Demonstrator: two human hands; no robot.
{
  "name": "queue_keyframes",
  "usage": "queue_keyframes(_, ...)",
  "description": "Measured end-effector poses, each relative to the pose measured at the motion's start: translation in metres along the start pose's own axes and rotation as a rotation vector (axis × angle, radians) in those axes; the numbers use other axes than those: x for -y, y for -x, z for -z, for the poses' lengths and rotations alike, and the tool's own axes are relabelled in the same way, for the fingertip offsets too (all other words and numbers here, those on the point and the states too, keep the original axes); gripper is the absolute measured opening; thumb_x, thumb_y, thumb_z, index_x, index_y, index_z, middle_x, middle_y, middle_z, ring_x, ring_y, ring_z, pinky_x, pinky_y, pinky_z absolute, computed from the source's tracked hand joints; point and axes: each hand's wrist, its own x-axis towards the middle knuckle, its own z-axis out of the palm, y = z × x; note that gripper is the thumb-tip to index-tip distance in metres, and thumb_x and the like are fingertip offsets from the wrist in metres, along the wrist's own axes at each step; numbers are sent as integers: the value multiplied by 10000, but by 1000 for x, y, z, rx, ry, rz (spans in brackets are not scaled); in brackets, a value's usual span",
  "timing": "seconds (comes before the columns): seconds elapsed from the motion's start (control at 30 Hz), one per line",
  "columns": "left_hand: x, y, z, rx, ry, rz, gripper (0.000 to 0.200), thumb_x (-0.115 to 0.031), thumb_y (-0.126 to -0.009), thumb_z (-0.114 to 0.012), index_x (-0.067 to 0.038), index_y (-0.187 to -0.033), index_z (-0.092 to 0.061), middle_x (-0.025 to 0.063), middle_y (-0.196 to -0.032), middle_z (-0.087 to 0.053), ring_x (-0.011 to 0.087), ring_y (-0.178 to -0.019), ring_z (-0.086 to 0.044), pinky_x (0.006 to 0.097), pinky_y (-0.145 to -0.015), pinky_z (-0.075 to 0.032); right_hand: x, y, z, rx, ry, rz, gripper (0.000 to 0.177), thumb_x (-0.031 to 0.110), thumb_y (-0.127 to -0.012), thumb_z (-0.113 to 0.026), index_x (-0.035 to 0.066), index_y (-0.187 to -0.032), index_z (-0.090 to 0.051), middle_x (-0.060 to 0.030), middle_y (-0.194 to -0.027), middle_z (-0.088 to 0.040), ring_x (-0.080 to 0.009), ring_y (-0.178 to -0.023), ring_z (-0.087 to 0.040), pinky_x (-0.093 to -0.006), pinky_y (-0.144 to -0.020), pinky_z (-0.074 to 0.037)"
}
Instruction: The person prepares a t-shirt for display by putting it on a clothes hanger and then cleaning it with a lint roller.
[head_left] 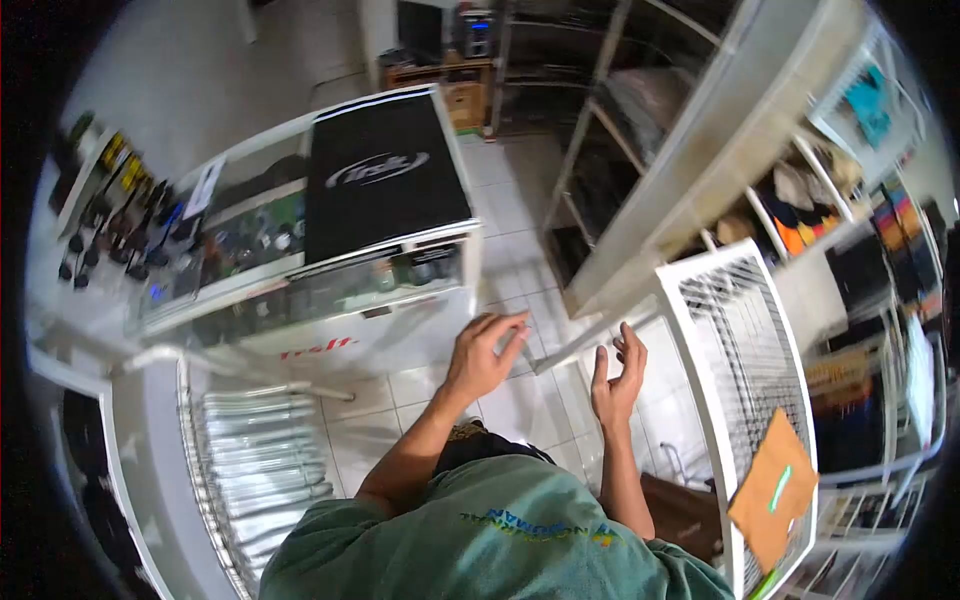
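Both of my hands are raised in front of my green shirt, over the tiled floor. My left hand (483,352) has its fingers curved towards the thumb, and whether it holds something small cannot be made out. My right hand (619,380) is bent with thumb and fingers apart and nothing between them; it is nearest to the white-framed wire rack (705,400). On that rack lies an orange-brown sheet (760,500) with a green strip (780,488) on it.
A glass display counter (370,285) with a black mat (385,205) stands ahead on the left. Plastic-wrapped stock (265,470) is at lower left. A pale pillar (700,170) and shelves (590,130) rise ahead on the right. Clothes shelves (800,215) line the right side.
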Motion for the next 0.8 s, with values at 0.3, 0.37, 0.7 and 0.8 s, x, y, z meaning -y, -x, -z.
queue_keyframes(0.3,-115,18,-155,643,260,-341,201,-166,-956,-702,-22,-1092,-731,140,-984,-736,340,-924,-684,419,-832,-536,-25,88,180,-504,210,-263,406,9,-940,-677,16,-1341,-623,-153,-1190,-635,-196,-860,-685,-309,-760,-551)
queue_keyframes(0.37,-142,30,-184,702,289,-409,209,-164,-950,-707,-14,-1092,-740,139,-984,-737,335,-937,-683,420,-838,-534,-26,115,210,-637,168,-338,386,22,-944,-683,8,-1325,-630,-152,-1147,-653,-187,-821,-688,-292,-724,-551)
queue_keyframes(0.7,-246,30,-351,803,341,-800,220,-152,-928,-702,-16,-1093,-753,182,-1057,-735,366,-1027,-665,435,-912,-515,-21,196,303,-1024,130,-571,343,155,-990,-689,-33,-1271,-627,-50,-798,-674,-72,-646,-598,-246,-623,-497)
queue_keyframes(0.8,-247,12,-424,820,269,-769,276,-207,-944,-675,-39,-1155,-734,191,-1115,-721,377,-1112,-628,482,-967,-479,-40,204,306,-1003,-115,-606,385,171,-992,-697,-43,-1293,-589,-54,-794,-683,-60,-634,-626,-229,-587,-490)
